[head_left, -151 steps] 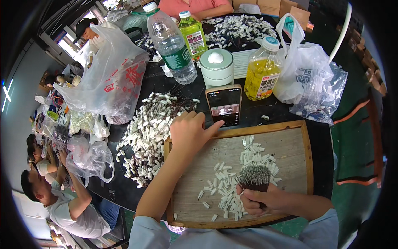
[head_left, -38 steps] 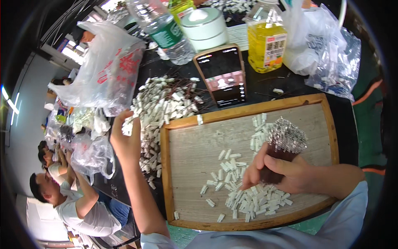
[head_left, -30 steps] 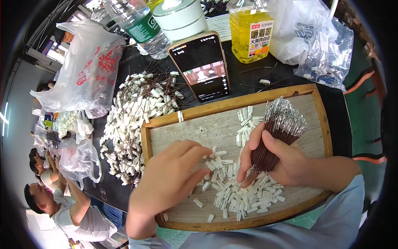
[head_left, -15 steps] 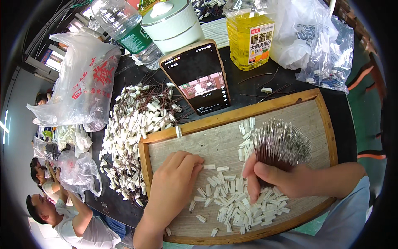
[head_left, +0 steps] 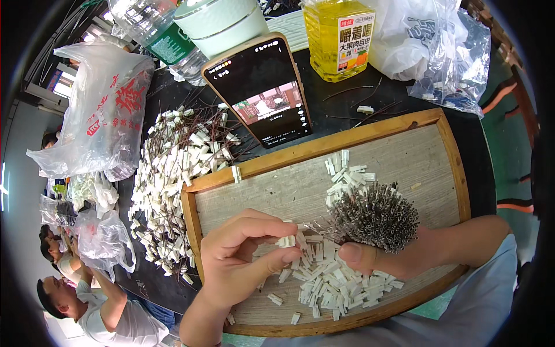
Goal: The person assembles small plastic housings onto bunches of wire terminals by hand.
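My left hand [head_left: 243, 260] pinches a small white plastic piece [head_left: 286, 241] between thumb and fingers, over the wooden tray [head_left: 451, 133]. My right hand [head_left: 393, 260] grips a bundle of thin grey metal pins [head_left: 376, 215], their tips fanned upward, right beside the white piece. Several loose white plastic pieces [head_left: 324, 283] lie scattered on the tray below both hands, and a smaller cluster [head_left: 347, 173] lies farther back.
A heap of white pieces fitted with dark pins [head_left: 173, 179] lies left of the tray. A phone [head_left: 260, 92] leans against a pale green container [head_left: 222, 23]. A yellow bottle [head_left: 338, 34], water bottle [head_left: 156, 34] and plastic bags [head_left: 104, 115] stand behind. People sit below left [head_left: 104, 306].
My left hand dropped a finished piece on the left heap, came back to the tray and picked up one white piece. The right hand kept hold of the pin bundle.
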A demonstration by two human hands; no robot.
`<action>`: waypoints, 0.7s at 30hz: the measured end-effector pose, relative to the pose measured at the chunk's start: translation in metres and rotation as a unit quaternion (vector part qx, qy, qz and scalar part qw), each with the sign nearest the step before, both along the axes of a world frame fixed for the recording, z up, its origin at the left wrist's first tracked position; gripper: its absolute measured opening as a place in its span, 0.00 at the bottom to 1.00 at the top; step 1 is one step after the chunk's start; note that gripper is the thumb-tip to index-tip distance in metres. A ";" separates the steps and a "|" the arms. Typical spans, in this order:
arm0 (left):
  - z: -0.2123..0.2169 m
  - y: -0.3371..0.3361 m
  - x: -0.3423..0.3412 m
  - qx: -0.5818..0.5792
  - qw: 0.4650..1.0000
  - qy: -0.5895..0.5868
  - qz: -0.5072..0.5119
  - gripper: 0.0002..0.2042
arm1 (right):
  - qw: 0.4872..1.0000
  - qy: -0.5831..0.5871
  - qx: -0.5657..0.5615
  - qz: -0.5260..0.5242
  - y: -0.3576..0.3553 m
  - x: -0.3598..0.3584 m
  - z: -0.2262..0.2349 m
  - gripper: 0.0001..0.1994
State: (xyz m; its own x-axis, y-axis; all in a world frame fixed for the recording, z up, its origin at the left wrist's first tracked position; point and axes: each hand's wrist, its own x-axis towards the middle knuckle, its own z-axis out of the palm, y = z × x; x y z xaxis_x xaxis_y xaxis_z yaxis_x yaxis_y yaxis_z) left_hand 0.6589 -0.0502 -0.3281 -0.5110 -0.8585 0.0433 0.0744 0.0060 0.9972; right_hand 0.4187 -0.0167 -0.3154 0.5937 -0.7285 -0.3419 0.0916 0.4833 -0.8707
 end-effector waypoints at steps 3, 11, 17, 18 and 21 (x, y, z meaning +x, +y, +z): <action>0.001 -0.001 0.000 -0.040 0.999 -0.016 -0.013 0.18 | 0.997 0.036 -0.046 -0.051 0.002 0.002 -0.002 0.08; 0.003 0.001 -0.003 -0.082 0.996 -0.033 -0.014 0.17 | 0.992 0.005 -0.002 -0.124 0.002 0.004 -0.006 0.07; 0.007 -0.001 -0.008 -0.208 0.970 -0.125 -0.019 0.15 | 0.990 0.076 -0.019 -0.115 0.001 0.002 -0.005 0.07; 0.009 0.001 -0.009 -0.208 0.970 -0.128 -0.018 0.15 | 0.990 0.081 -0.031 -0.110 0.000 0.002 -0.003 0.07; 0.013 0.004 -0.012 -0.266 0.946 -0.179 -0.041 0.15 | 0.988 0.056 -0.102 -0.099 0.003 0.003 -0.009 0.07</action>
State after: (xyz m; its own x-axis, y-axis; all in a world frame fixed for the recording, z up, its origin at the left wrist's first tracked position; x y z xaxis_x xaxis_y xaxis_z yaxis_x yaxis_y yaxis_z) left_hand 0.6469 -0.0467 -0.3153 -0.6392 -0.7201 0.2699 -0.2445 0.5230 0.8165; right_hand 0.4217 -0.0135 -0.3243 0.3990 -0.8874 -0.2310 0.0642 0.2783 -0.9583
